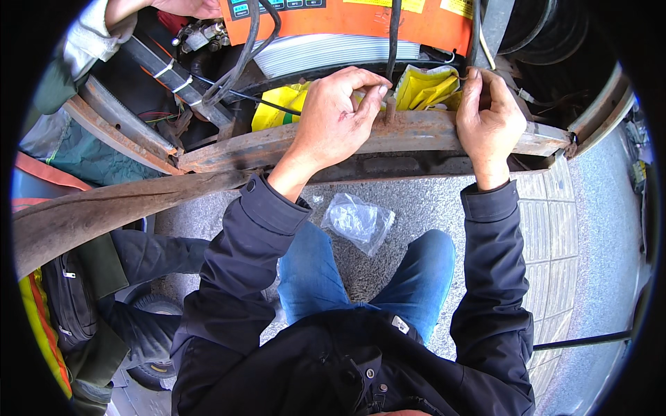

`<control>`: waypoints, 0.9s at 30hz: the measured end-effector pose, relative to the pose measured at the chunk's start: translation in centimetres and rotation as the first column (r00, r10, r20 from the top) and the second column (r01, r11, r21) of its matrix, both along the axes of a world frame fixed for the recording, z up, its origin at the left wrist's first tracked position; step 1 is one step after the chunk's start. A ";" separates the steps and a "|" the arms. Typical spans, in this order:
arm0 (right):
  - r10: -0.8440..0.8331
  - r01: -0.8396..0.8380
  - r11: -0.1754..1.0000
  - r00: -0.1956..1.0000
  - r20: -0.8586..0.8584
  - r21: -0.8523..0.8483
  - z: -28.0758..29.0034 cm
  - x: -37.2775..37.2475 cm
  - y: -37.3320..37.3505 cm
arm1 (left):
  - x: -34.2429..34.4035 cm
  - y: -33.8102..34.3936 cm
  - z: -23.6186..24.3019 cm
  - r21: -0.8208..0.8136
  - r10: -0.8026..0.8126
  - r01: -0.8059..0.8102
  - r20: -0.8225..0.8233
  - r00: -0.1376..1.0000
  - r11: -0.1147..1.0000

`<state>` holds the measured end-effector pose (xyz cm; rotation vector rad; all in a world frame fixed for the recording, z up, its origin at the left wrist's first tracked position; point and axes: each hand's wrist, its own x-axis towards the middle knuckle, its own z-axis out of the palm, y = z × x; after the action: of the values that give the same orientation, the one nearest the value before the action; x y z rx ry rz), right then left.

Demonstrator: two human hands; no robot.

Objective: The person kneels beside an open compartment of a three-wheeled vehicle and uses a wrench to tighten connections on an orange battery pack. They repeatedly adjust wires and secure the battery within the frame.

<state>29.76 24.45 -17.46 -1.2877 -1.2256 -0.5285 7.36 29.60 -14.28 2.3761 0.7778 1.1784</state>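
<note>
1. The step in hand looks like fastening or routing a thin black cable [393, 31] against the rusty metal frame rail [277, 145] of a vehicle chassis; this is a judgement from where the hands sit.
2. The left hand [335, 114] rests on the rail, its grip closed in a pinch, thumb and forefinger meeting at a small upright stub just where the cable comes down from the orange battery box [347, 17]. What the fingertips actually hold is too small to tell; it may be a tie or the cable end.
3. The right hand [489, 114] lies over the rail further right, fingers curled shut around something thin near the yellow plastic wrapping [423, 87].
4. The cable itself hangs from the orange box straight down to the rail, between the two hands and nearer the left.
5. A crumpled clear plastic bag [357, 220] lies on the stone pavement [590, 222] below, between the person's knees.
6. The next move calls for steady tension from both hands at once, since the rail edge is rough and the piece being pinched is small.
7. Another person's hand [187, 7] works at the upper left, apart.
</note>
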 end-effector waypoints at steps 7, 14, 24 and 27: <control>-0.003 0.003 1.000 1.000 0.009 0.013 0.0 0.1 0.0 | 0.0 -0.1 0.1 -0.014 -0.004 0.004 0.002 1.000 1.000; -0.008 0.008 1.000 1.000 0.002 0.023 0.0 0.0 0.1 | 0.1 0.0 -0.1 -0.001 -0.014 0.014 0.028 1.000 1.000; -0.013 0.012 0.999 1.000 0.014 0.034 -0.1 0.1 0.2 | 0.1 -0.1 -0.2 -0.031 -0.024 0.025 0.028 0.999 0.999; -0.013 0.013 0.999 1.000 0.009 0.031 0.0 0.0 0.1 | 0.1 -0.3 0.2 -0.027 -0.017 0.017 0.009 1.000 0.999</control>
<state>29.74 24.59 -17.46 -1.2696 -1.2131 -0.5610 7.41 29.33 -14.13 2.3493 0.7649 1.1632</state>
